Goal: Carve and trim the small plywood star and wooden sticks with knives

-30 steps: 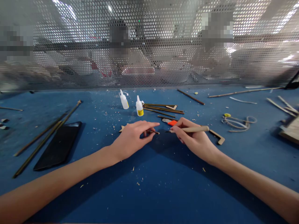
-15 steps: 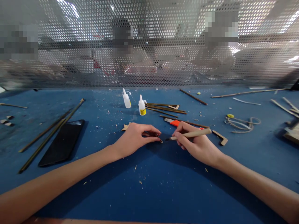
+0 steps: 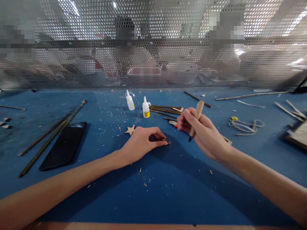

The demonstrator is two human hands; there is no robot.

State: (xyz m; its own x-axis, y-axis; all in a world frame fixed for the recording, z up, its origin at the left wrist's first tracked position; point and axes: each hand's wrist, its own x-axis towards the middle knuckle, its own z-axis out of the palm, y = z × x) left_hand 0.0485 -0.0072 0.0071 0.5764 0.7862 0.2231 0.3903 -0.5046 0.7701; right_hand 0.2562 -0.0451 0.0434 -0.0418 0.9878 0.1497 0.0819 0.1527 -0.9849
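Thumb and fingers of my left hand (image 3: 141, 142) pinch a small dark stick (image 3: 168, 142) low over the blue table, its tip poking out to the right. A pale wooden star (image 3: 130, 130) lies just behind that hand. My right hand (image 3: 203, 131) is closed around a light wooden-handled tool (image 3: 197, 116), held nearly upright with its dark tip pointing down. The orange cutter (image 3: 173, 123) lies partly hidden behind my right fingers. Two white glue bottles (image 3: 146, 108) stand farther back, beside several thin brown sticks (image 3: 168, 110).
At left, a black phone (image 3: 64, 145) lies next to long sticks (image 3: 48, 145). To the right are looped string (image 3: 248, 126), pale strips (image 3: 287, 110) and a wooden block (image 3: 298, 132). A perforated metal screen (image 3: 153, 64) rises along the back, with people behind it.
My right hand has lifted and tipped the tool from nearly level to upright, its tip now away from the small stick. My left hand has shifted slightly to the right.
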